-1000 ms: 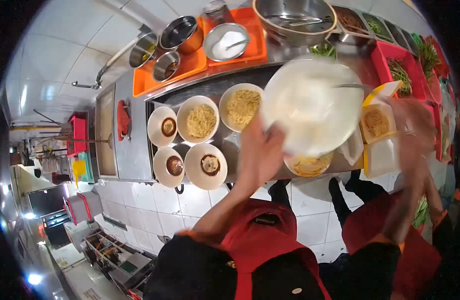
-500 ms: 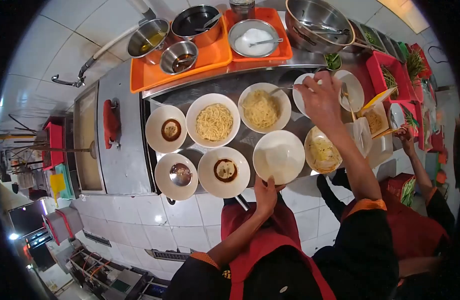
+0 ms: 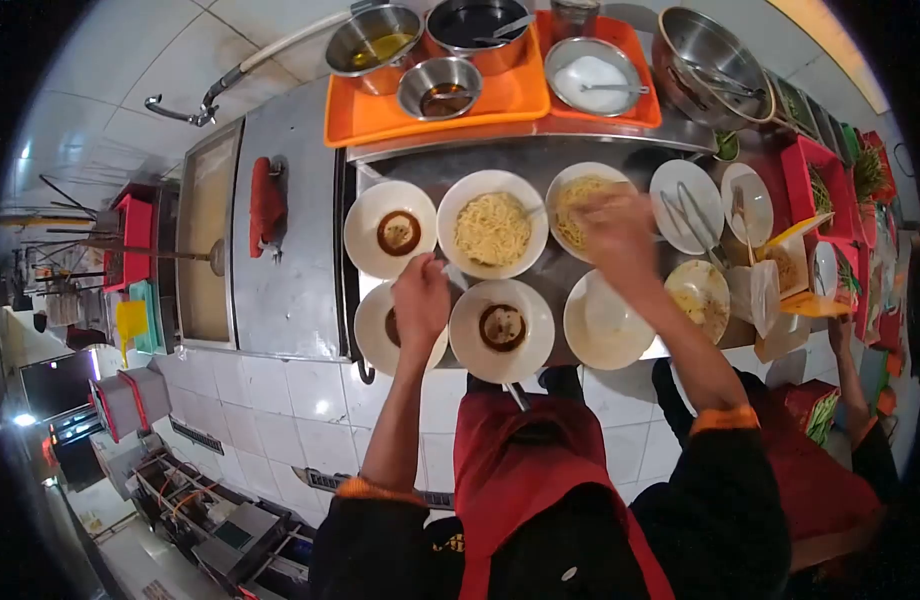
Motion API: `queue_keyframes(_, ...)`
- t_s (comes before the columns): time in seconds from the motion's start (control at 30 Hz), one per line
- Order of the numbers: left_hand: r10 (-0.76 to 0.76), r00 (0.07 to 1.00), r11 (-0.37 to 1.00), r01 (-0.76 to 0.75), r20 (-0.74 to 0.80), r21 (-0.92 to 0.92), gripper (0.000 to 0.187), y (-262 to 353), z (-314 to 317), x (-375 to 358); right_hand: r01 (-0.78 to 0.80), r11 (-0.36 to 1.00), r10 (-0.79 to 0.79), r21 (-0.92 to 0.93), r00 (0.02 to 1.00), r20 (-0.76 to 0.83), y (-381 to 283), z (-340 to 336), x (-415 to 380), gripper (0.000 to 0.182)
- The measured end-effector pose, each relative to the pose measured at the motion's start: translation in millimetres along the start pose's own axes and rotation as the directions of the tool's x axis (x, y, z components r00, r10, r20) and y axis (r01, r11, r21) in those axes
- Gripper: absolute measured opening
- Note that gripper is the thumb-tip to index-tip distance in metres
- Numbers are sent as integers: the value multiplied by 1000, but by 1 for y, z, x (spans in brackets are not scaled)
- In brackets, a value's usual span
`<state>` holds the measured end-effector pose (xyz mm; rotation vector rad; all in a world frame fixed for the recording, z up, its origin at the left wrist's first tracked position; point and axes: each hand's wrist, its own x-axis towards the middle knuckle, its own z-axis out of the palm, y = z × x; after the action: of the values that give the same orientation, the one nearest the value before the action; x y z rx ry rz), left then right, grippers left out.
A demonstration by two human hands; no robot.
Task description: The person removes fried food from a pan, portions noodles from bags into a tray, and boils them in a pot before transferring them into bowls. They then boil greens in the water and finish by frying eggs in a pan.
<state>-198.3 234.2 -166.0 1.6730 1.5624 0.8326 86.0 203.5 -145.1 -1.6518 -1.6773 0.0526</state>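
My left hand (image 3: 422, 297) is over the right side of the lower-left bowl (image 3: 373, 345), its fingers curled together; what they hold, if anything, is hidden. Dark sauce shows in that bowl. Blurred by motion, my right hand (image 3: 618, 237) hangs over the right side of a noodle bowl (image 3: 562, 192), hiding part of the noodles (image 3: 572, 222). Another bowl of noodles (image 3: 492, 230) sits to its left. Two more bowls contain dark sauce: one upper left (image 3: 398, 233), one front centre (image 3: 502, 328). A pale bowl (image 3: 608, 322) stands below my right hand.
Metal tongs (image 3: 692, 215) lie across a white bowl at right, above a food-smeared bowl (image 3: 702, 298). Orange trays (image 3: 525, 128) with metal pots and a white-powder bowl (image 3: 590, 82) line the back. A red cloth (image 3: 267, 205) lies left. A co-worker's hand (image 3: 840, 330) is at far right.
My left hand has left the pale bowl's rim and moved left over the lower-left bowl. My right hand has moved left and down to the noodle bowl. The camera view has shifted.
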Motion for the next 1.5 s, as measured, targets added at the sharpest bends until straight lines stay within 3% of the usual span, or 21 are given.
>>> queue_keyframes(0.07, -146, 981, 984, 157, 129, -83, 24, -3, -1, 4, 258, 957, -203, -133, 923, 328, -21, 31, 5, 12)
queue_keyframes(0.17, -305, 919, 905, 362, 251, -224, 28, -2, -1, 7, -72, 997, 71, -8, 951, 302, -15, 14, 25, 15)
queue_keyframes(0.23, -242, 899, 888, 357, 366, -289, 29, -23, 9, 14, -30, 998, 46, -61, 958, 284, -30, -6, 34, 15)
queue_keyframes(0.3, -167, 914, 897, 296, 369, -327, 30, -25, 13, 17, 190, 840, -157, -508, 982, 106, -44, -13, 39, 13)
queue_keyframes(0.33, -203, 897, 870, 349, 392, -348, 31, -18, 14, 21, 197, 838, -165, -510, 980, 108, -44, -2, 40, 13)
queue_keyframes(0.43, -265, 835, 788, 476, 483, -391, 33, 7, 9, 17, 279, 923, -170, -266, 914, 368, -40, 24, 15, 12)
queue_keyframes(0.5, -265, 831, 643, 531, 489, -553, 33, 13, 6, 15, -131, 990, 109, 58, 952, 286, -29, 23, 20, 18)
queue_keyframes(0.57, -272, 815, 644, 549, 512, -532, 33, 11, 7, 16, -138, 981, 102, 133, 963, 249, -42, 1, 33, 22)
queue_keyframes(0.63, -277, 780, 547, 608, 561, -576, 32, 14, 8, 16, 161, 840, -138, -518, 987, 84, -64, -12, 42, 21)
queue_keyframes(0.7, -256, 782, 538, 603, 568, -589, 32, 10, 13, 20, 217, 825, -223, -521, 973, 51, -60, 4, 35, 20)
queue_keyframes(0.77, -243, 773, 530, 612, 586, -587, 32, 9, 13, 14, 208, 937, -97, -279, 926, 365, -45, 31, 21, 19)
queue_keyframes(0.8, -261, 770, 520, 620, 582, -587, 32, 13, 12, 14, -14, 995, 49, -103, 938, 344, -31, 39, 18, 14)
queue_keyframes(0.9, -296, 751, 485, 650, 590, -585, 33, 11, 8, 18, -152, 969, 103, 195, 965, 242, -24, 16, 31, 11)
queue_keyframes(1.03, -337, 716, 442, 693, 611, -569, 35, 12, 11, 24, 172, 839, -140, -516, 985, 101, -60, -18, 52, 13)
queue_keyframes(1.1, -366, 716, 434, 696, 594, -572, 34, 12, 22, 26, 258, 853, -237, -454, 966, 104, -31, 14, 33, 13)
queue_keyframes(1.17, -393, 715, 434, 699, 579, -568, 33, -1, 34, 25, 50, 982, 17, -181, 935, 355, -19, 37, 23, 11)
queue_keyframes(1.2, -359, 792, 577, 604, 493, -550, 32, -14, 42, 25, -72, 997, 69, 0, 956, 286, 7, 46, 18, 8)
queue_keyframes(1.3, -238, 893, 756, 417, 381, -505, 29, -31, 48, 25, -405, 857, 278, 317, 883, 377, -14, -1, 41, 8)
queue_keyframes(1.33, -172, 921, 799, 338, 350, -497, 27, -33, 47, 24, 44, 982, 6, -182, 965, 263, -27, -19, 53, 8)
queue_keyframes(1.43, -140, 952, 860, 254, 273, -442, 29, 10, 23, 23, 249, 873, -233, -419, 968, 89, -57, -39, 69, 9)
queue_keyframes(1.5, -66, 950, 852, 212, 305, -479, 35, 18, 22, 23, 359, 824, -259, -438, 927, 273, -62, -37, 66, 7)
